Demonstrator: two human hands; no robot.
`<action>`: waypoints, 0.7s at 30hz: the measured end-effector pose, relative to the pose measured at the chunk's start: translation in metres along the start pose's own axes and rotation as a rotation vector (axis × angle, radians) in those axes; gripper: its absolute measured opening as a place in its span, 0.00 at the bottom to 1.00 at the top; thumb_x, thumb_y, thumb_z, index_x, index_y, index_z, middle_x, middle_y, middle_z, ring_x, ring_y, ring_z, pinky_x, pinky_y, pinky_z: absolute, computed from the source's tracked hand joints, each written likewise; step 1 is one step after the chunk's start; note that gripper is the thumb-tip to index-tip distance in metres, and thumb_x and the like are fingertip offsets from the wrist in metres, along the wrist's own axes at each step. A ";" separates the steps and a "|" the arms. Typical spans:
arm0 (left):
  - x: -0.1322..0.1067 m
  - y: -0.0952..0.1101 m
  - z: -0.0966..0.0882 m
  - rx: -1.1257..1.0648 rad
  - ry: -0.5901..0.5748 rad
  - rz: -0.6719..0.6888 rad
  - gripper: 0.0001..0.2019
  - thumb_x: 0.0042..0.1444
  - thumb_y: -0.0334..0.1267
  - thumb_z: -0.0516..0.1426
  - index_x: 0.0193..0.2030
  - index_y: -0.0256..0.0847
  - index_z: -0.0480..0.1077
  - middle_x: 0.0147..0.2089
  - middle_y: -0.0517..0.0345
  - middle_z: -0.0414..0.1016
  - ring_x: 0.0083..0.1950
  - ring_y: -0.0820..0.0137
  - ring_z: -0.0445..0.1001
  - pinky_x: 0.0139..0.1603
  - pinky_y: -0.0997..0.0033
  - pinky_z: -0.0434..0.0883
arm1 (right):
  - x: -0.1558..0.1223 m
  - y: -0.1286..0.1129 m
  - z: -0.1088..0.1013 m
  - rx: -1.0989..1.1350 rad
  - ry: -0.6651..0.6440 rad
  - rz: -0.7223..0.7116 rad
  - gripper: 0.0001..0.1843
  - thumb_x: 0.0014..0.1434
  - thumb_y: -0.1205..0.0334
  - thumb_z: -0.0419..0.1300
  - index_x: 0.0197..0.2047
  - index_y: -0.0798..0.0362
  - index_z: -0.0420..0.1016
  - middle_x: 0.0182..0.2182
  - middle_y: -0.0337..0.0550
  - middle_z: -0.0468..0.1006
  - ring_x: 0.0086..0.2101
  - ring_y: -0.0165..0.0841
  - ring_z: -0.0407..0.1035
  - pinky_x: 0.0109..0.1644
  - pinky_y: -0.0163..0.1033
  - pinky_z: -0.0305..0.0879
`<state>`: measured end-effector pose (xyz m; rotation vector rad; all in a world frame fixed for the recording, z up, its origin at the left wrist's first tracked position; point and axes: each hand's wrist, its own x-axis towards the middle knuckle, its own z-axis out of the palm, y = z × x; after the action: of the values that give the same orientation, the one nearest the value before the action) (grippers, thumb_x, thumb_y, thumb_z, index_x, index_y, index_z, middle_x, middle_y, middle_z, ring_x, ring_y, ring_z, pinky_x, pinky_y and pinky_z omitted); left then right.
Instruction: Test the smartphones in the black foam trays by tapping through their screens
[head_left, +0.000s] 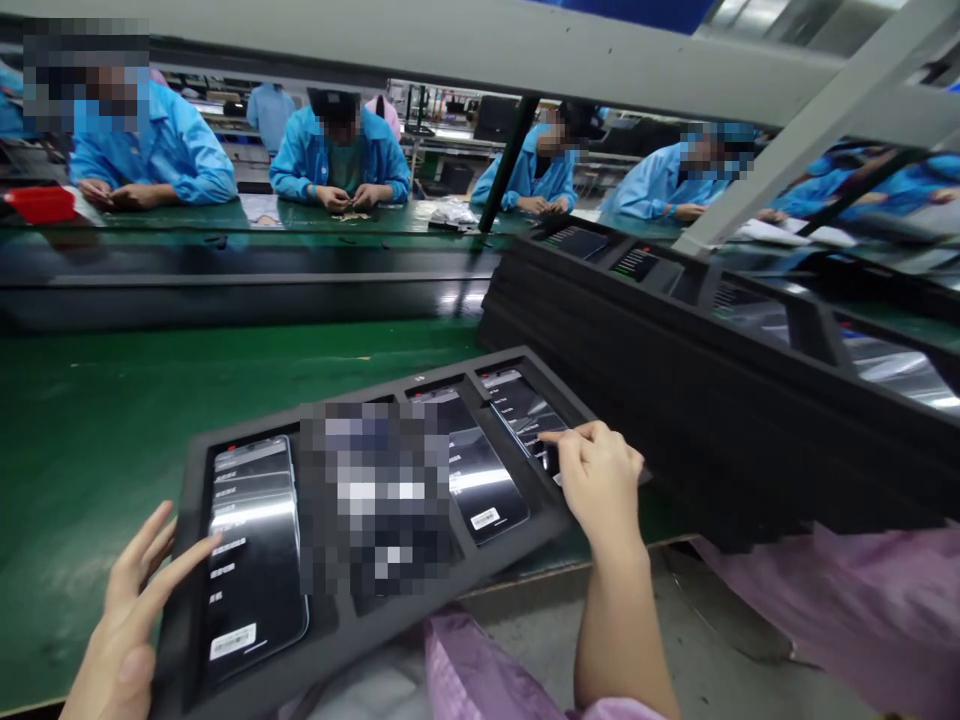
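A black foam tray point(345, 630) lies tilted near the green table's front edge, with smartphones in its slots. My left hand point(127, 610) is at the tray's left side, fingers spread, its index fingertip on or just over the screen of the leftmost phone point(259, 560). That screen shows a text list and bears a white barcode label. My right hand point(600, 480) points its index finger at the screen of the rightmost phone point(521, 410), other fingers curled, holding nothing. Between them lies another lit phone point(480, 470) with a barcode label; the slot beside it is blurred out.
A tall stack of black foam trays point(600, 370) with phones on top stands to the right. The green tabletop point(112, 400) stretches left. Across a dark ledge point(247, 295), several people in blue work at a bench. A slanted grey post point(810, 130) rises at right.
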<state>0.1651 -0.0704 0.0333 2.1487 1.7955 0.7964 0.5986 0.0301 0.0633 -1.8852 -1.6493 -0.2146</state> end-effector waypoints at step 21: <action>0.055 0.018 -0.020 -0.036 0.058 -0.132 0.29 0.61 0.56 0.37 0.52 0.43 0.70 0.66 0.47 0.52 0.54 0.59 0.68 0.52 0.53 0.69 | 0.045 -0.144 0.038 0.329 -0.660 -0.828 0.25 0.65 0.59 0.38 0.44 0.51 0.77 0.35 0.47 0.69 0.39 0.37 0.64 0.48 0.50 0.59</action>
<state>0.1748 -0.0244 0.0727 1.9804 1.9131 0.8596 0.4625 0.0934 0.1042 -0.9739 -2.6499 0.3756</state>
